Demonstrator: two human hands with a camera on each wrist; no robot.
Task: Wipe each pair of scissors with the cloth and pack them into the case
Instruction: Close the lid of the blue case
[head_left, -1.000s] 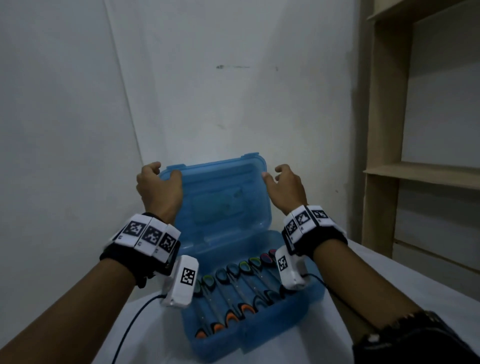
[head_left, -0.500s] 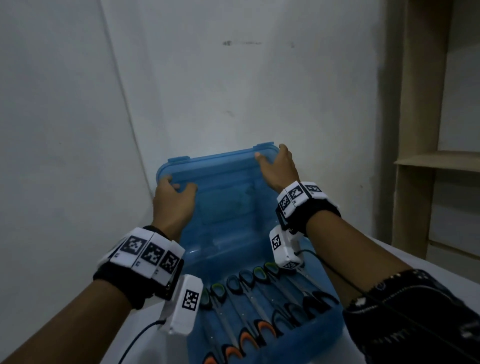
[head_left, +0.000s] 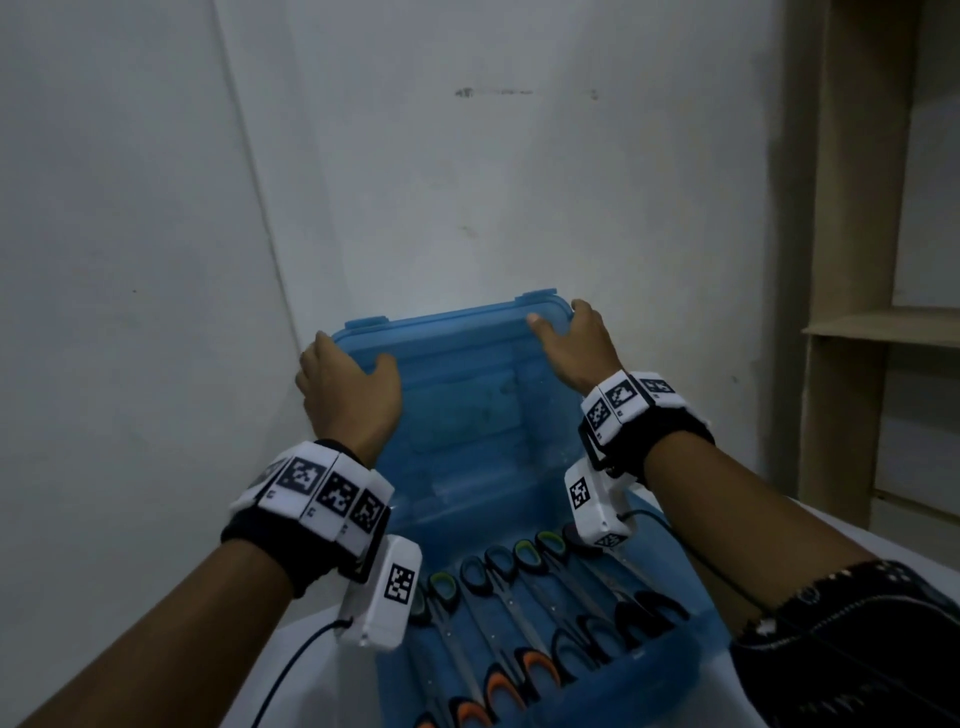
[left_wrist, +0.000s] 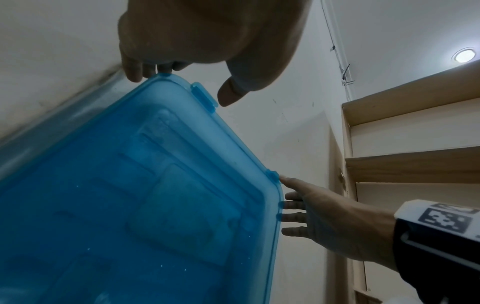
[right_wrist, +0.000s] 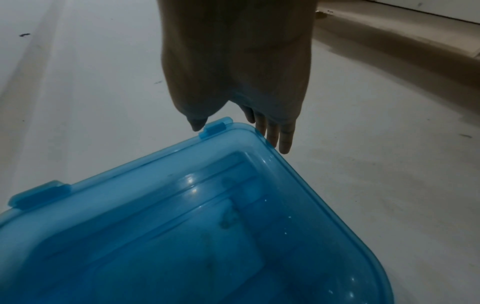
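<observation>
Blue translucent plastic fills most of what I see: the case (head_left: 670, 649) sits open on the white desk (head_left: 831, 535), its lid (head_left: 467, 415) raised and leaning away from me toward the wall. My left hand (head_left: 348, 395) holds the lid's upper left corner, fingers wrapped behind the rim and thumb lying on the inner face. My right hand (head_left: 576, 348) is at the upper right corner, fingers extended along the lid's edge with their tips over it and thumb near a latch tab (right_wrist: 214, 128); from the wrist view I cannot tell whether the thumb touches it. Several pairs of scissors (head_left: 524, 613) lie side by side in the base, with handles in orange, black and green, some turned opposite ways. Wooden shelving (head_left: 883, 332) stands at the right.
</observation>
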